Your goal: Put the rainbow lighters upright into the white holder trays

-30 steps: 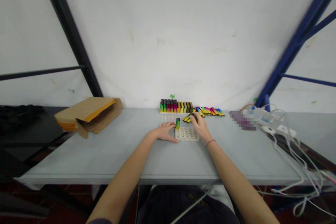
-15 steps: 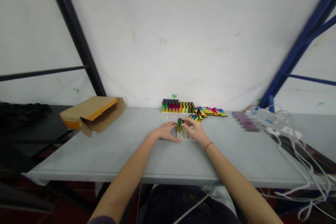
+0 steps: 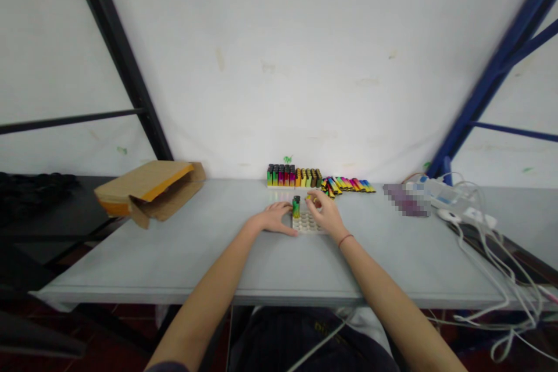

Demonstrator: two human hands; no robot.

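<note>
A small white tray [image 3: 308, 222] with rows of holes lies on the table in front of me. One green-and-yellow lighter [image 3: 296, 207] with a black top stands upright in its back left part. My left hand [image 3: 275, 219] grips the tray's left side, thumb at the front corner and fingers at the back. Just above the tray's back right, my right hand [image 3: 325, 214] pinches a lighter [image 3: 309, 198], of which only a little yellow shows. Behind stand rows of upright lighters [image 3: 281, 175]. Loose multicoloured lighters [image 3: 349, 184] lie in a pile to their right.
On the left of the grey table [image 3: 209, 256] lies an open cardboard box [image 3: 150, 189]. White cables [image 3: 492, 244] and a power strip [image 3: 440, 195] cover the right end, beside a blurred purple item [image 3: 407, 200]. A white wall [image 3: 279, 70] rises behind.
My right hand has let go of the green lighter, now standing in the tray, and moved slightly right and back, with something yellow between its fingertips. My left hand stays at the tray.
</note>
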